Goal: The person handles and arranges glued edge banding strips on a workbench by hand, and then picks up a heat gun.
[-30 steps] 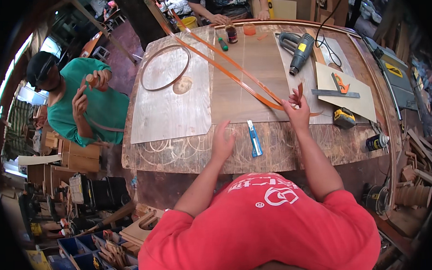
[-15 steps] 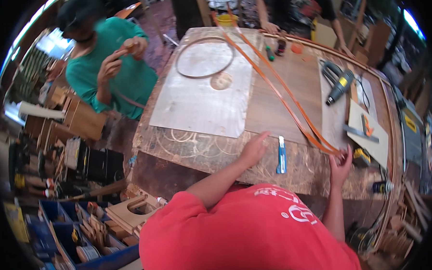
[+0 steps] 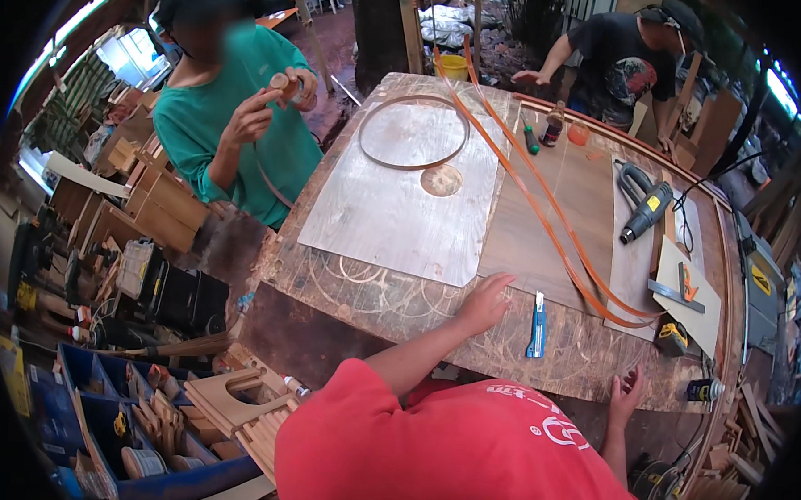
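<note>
The right hand [image 3: 627, 396] has let go of the orange strip [image 3: 550, 234]. Now it and the left hand [image 3: 485, 304], grips spread, are both free.

Red short-sleeved shirt [image 3: 427, 454], softly creased, below the bench's [image 3: 367, 292] near edge
White lettering [image 3: 512, 390], a rounded white emblem [image 3: 560, 429] and a small ringed symbol [image 3: 535, 431] mark it; the left sleeve [image 3: 357, 390] is plain, and left hand [image 3: 485, 304] and right hand [image 3: 625, 396] are bare.
</note>
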Demonstrator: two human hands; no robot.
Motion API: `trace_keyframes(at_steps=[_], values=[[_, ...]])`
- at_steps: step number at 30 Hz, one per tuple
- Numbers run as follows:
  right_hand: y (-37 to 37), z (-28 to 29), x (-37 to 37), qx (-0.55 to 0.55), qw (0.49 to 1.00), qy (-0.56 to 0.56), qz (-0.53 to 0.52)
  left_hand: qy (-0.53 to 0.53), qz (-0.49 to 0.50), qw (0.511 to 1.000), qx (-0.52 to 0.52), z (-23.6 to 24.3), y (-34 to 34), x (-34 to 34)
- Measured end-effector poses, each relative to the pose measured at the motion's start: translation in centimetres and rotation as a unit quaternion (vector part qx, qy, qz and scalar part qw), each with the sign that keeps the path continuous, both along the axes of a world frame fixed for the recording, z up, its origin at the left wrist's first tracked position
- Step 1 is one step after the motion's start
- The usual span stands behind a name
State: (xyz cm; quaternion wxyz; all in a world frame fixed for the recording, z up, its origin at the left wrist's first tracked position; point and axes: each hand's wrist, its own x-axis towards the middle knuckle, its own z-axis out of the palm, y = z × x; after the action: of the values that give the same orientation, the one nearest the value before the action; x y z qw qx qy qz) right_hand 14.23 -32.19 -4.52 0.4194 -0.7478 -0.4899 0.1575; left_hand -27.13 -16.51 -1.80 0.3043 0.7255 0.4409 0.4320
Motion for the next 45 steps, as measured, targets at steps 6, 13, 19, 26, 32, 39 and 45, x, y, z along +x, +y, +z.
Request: trace_keyframes(at_steps=[6, 13, 19, 26, 32, 39, 45], values=[[-2.1, -2.5, 5.3, -0.119, 0.954, -0.268, 0.066, 0.081, 0.093, 0.992, 0.028, -1.0, -4.2, 0.5], [-3.6, -1.3, 8.3, -0.131, 0.923, -0.314, 0.177, 0.183, 0.245, 0.952, 0.022, -3.0, -11.2, 4.6], [-3.0, -1.4, 11.7, -0.067, 0.905, -0.306, 0.288, 0.194, 0.221, 0.956, -0.005, -1.8, -17.4, 11.8], [-3.2, -1.5, 11.8, -0.075, 0.895, -0.335, 0.285, 0.192, 0.217, 0.957, 0.007, -0.7, -19.3, 14.2], [-3.1, -1.8, 11.9, -0.080, 0.891, -0.343, 0.287, 0.167, 0.256, 0.952, 0.021, -1.1, -18.3, 11.8], [-3.2, -1.6, 10.1, -0.162, 0.894, -0.344, 0.236, 0.136, 0.266, 0.953, 0.041, -1.8, -15.9, 7.5], [-2.3, 0.3, 5.9, -0.323, 0.866, -0.336, 0.181, 0.122, 0.301, 0.945, 0.029, -2.2, -13.7, -0.2]])
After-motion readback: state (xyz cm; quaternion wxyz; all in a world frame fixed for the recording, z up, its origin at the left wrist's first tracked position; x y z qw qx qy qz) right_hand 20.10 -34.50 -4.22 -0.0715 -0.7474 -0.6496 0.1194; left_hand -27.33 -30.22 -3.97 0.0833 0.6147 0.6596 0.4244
